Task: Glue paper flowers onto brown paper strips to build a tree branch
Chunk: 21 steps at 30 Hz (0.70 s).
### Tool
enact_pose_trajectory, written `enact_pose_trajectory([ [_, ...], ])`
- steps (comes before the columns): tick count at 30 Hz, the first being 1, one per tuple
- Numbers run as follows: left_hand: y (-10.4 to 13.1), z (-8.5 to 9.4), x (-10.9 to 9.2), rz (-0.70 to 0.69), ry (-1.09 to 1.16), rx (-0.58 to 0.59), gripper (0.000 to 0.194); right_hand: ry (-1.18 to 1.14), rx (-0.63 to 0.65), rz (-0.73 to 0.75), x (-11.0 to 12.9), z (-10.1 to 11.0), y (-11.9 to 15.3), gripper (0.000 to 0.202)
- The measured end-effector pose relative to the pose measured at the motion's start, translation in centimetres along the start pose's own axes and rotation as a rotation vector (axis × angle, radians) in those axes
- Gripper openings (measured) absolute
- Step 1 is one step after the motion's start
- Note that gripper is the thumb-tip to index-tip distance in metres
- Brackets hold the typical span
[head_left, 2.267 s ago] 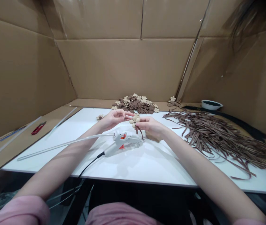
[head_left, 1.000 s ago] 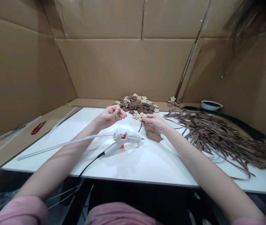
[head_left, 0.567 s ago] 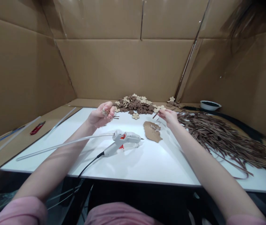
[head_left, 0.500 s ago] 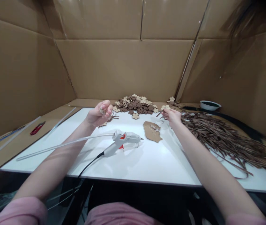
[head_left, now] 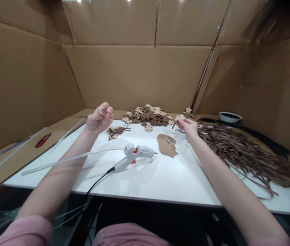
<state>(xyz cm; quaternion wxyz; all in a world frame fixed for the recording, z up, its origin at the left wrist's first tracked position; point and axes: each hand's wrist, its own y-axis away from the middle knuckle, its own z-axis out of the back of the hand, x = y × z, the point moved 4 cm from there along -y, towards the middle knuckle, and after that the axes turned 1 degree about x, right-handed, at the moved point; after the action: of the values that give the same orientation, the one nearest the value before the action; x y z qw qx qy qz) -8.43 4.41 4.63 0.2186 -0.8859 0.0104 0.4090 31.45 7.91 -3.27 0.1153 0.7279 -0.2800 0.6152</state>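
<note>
My left hand (head_left: 99, 119) is raised above the left side of the white board, its fingers curled round a small greyish scrap (head_left: 102, 112) that I cannot make out. Beneath it lies a small group of brown and tan flowers with thin strips (head_left: 116, 131). Between thumb and fingertips, my right hand (head_left: 189, 128) pinches a short dark brown strip (head_left: 175, 124). Below that hand is a torn cardboard piece (head_left: 165, 147) with a smear of glue. A white glue gun (head_left: 134, 158) stands between my forearms, a long clear glue stick (head_left: 70, 158) sticking out of its back.
A heap of flower cutouts (head_left: 151, 116) sits at the back, with one tan flower (head_left: 148, 128) in front. Many brown strips (head_left: 239, 150) spread over the right side. A white bowl (head_left: 230, 117) stands behind them. A red cutter (head_left: 43, 140) lies left. Cardboard walls surround the board.
My left hand has moved left and slightly up, uncovering more of the small flower group. My right hand stays nearly in place, still holding the strip. The view has shifted slightly.
</note>
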Motion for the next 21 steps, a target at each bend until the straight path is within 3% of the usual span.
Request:
enact_pose_trajectory([
  [4,-0.1,-0.3,0.5,0.045,-0.046,0.046,0.035,0.096,0.276,0.004,0.1,-3.4,2.5,0.022],
  [6,-0.1,-0.4,0.5,0.041,-0.028,0.083,0.038,0.28,0.508,0.06,0.0,-5.8,3.9,0.026],
  [9,-0.1,-0.5,0.1,0.009,0.023,0.113,0.039,0.472,0.705,0.089,-0.4,-9.0,5.5,0.034],
  [13,0.0,-0.4,-0.4,-0.028,0.046,0.097,0.037,0.651,0.793,0.158,-0.7,-13.2,6.6,0.039],
  [17,-0.2,-0.2,-0.5,-0.038,0.039,0.095,0.036,0.63,0.865,0.143,-1.1,-17.0,7.7,0.03],
  [21,-0.2,-0.2,-0.2,-0.025,0.006,0.118,0.039,0.6,0.91,0.138,-0.8,-18.7,8.3,0.023],
])
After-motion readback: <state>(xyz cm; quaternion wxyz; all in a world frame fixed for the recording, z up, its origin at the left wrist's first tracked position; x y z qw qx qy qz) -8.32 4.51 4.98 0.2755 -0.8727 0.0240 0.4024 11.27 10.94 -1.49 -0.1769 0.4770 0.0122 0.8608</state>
